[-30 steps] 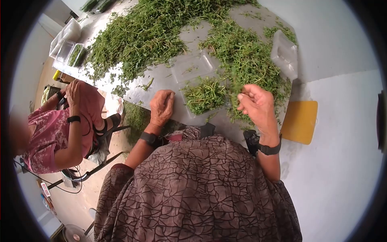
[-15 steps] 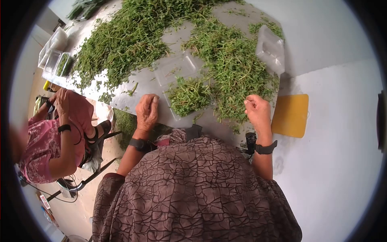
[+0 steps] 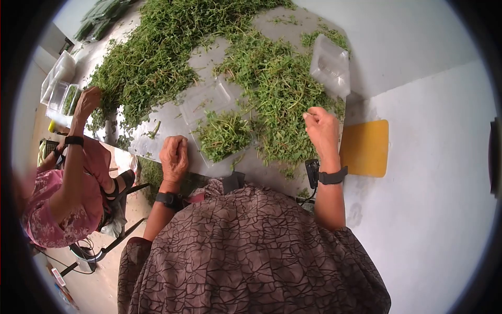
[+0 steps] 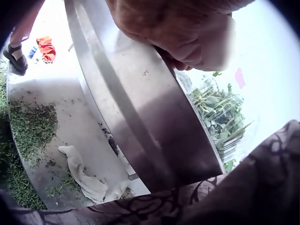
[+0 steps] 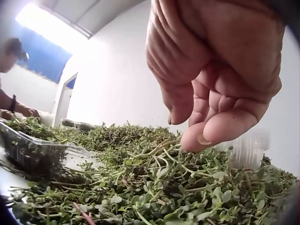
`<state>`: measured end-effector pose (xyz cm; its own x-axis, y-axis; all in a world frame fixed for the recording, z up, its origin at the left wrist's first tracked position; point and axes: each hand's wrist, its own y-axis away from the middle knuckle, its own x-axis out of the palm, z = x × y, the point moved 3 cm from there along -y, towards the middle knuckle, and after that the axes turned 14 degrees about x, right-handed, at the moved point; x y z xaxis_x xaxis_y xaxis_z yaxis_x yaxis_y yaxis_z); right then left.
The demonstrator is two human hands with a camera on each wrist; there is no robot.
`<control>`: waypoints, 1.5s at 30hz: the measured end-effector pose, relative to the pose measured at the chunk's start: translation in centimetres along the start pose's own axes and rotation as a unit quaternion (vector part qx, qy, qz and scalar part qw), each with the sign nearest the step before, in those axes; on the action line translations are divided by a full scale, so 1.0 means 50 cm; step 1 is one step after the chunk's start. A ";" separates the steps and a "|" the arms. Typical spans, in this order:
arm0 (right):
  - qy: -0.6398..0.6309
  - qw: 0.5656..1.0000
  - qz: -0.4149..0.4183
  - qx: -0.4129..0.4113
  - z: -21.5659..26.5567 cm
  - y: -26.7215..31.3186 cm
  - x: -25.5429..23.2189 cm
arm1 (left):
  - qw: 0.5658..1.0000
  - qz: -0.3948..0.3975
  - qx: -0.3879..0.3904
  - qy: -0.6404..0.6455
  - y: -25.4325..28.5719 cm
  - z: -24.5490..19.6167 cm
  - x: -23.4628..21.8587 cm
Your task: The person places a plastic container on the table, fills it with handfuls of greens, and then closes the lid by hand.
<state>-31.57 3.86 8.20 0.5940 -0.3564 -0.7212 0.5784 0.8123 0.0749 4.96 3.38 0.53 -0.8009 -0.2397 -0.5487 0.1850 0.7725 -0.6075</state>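
Observation:
My left hand (image 3: 174, 159) rests at the table's front edge, fingers loosely curled, holding nothing. In the left wrist view this hand (image 4: 173, 33) is beside the table edge (image 4: 145, 93), its fingertips mostly hidden. Just right of it, leafy green stems (image 3: 225, 135) fill a clear plastic container, whose lid (image 3: 206, 99) lies open behind. Over the right part of the loose greens (image 3: 282, 78) hovers my right hand (image 3: 322, 133). The right wrist view shows that hand (image 5: 215, 70) with bent, relaxed fingers, a gap beside the thumb and nothing held. The filled container (image 5: 33, 152) stands at left there.
Clear empty containers (image 3: 330, 65) stand at the table's right rear. More containers (image 3: 60, 73) and packed greens (image 3: 102, 18) are at the left. Another person's hand (image 3: 89, 99) is near a small filled box (image 3: 70, 99). A yellow panel (image 3: 364, 148) is beyond the right edge.
The greens my right hand held a second ago are gone from its fingers. The head view has shifted, moving the table leftward in frame. The other person's arm has reached up to the table.

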 end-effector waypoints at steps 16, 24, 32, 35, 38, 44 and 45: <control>0.009 0.998 -0.062 0.006 -0.020 -0.057 -0.001 | 1.000 0.003 0.010 -0.023 -0.009 -0.016 -0.001; -0.151 0.983 0.104 0.030 0.081 0.033 -0.051 | 0.999 -0.001 0.012 -0.037 -0.009 -0.018 0.000; -0.031 0.942 0.160 -0.294 0.202 0.106 0.029 | 0.999 -0.003 0.019 -0.029 -0.014 -0.023 -0.002; -0.067 0.959 0.134 -0.240 0.196 0.093 0.036 | 0.999 -0.007 0.016 -0.030 -0.014 -0.023 -0.003; -0.009 0.983 0.043 -0.181 0.152 0.055 0.018 | 0.999 -0.007 0.013 -0.034 -0.012 -0.022 -0.001; 0.150 0.984 -0.040 -0.083 0.060 0.004 -0.025 | 1.000 -0.006 0.006 -0.029 -0.011 -0.024 0.000; 0.182 0.980 -0.044 -0.072 0.055 0.003 -0.024 | 0.999 -0.005 0.013 -0.032 -0.011 -0.023 0.001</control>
<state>-30.65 3.16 10.94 0.2906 -0.2614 -0.9204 0.5187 0.8514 -0.0780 4.18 3.65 1.51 -0.7644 -0.2848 -0.5785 0.1936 0.7544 -0.6272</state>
